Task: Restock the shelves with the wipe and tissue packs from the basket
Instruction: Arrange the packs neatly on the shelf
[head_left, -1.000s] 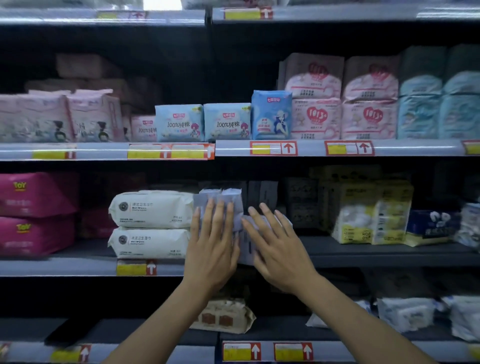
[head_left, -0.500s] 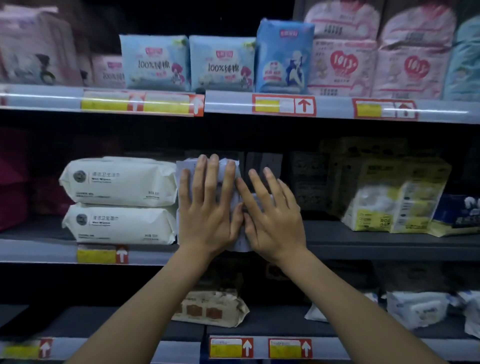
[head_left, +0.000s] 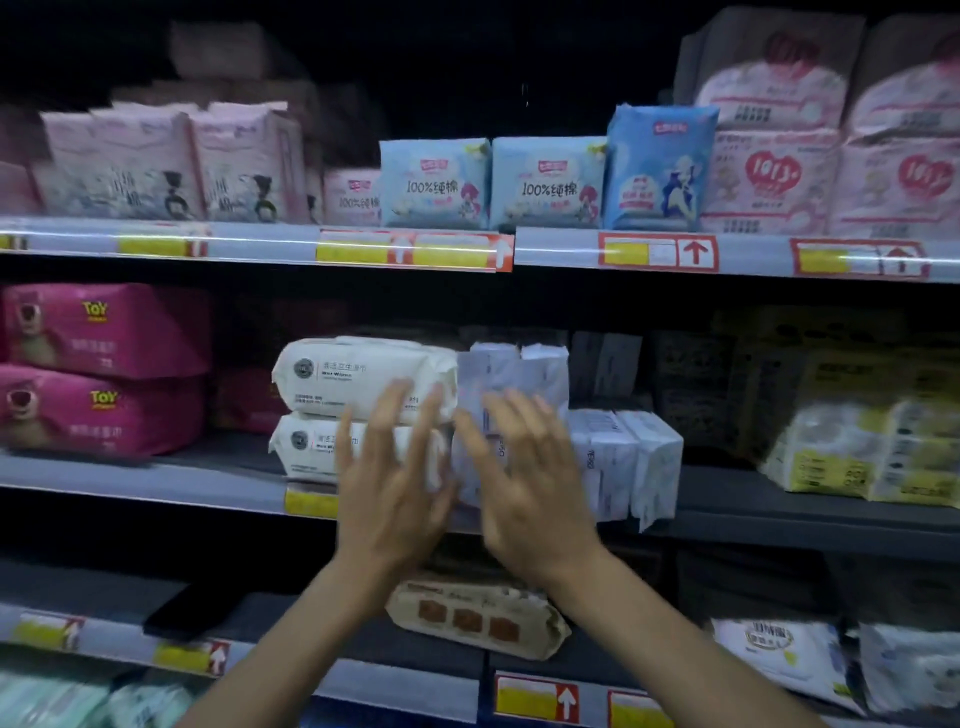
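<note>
Centre bay, on the middle shelf (head_left: 156, 486). Both hands are up in front of the stock, palms toward the shelf, fingers straight and spread; neither grips anything. The left hand (head_left: 387, 488) sits before the seam between the two stacked white wet-wipe packs (head_left: 358, 374) and the pale tissue packs (head_left: 519, 371). The right hand (head_left: 527, 488) covers the lower front of the tissue packs. Blur over the fingertips: cannot tell whether the palms touch the wrap or stand just off it. Flat open palms read as pushing or squaring rather than carrying, likely to seat the tissue packs back and snug against the wipes so the facing runs flush. The tissue packs are in lilac-white film, soft and creased, with print too fine to read. One bundle stands tall just beside the upper wipe pack. A lower bundle (head_left: 628, 462) runs off to the right, its front corner seeming to hang past the shelf lip. Soft film probably gives under pressure, so broad palm contact suits it. No basket in view. Neighbours: pink packs (head_left: 104, 332) far left on the same shelf, yellow-and-white packs (head_left: 857, 452) to the right, blue packs (head_left: 434, 182) on the shelf above, a tan pack (head_left: 478, 618) on the shelf below.
</note>
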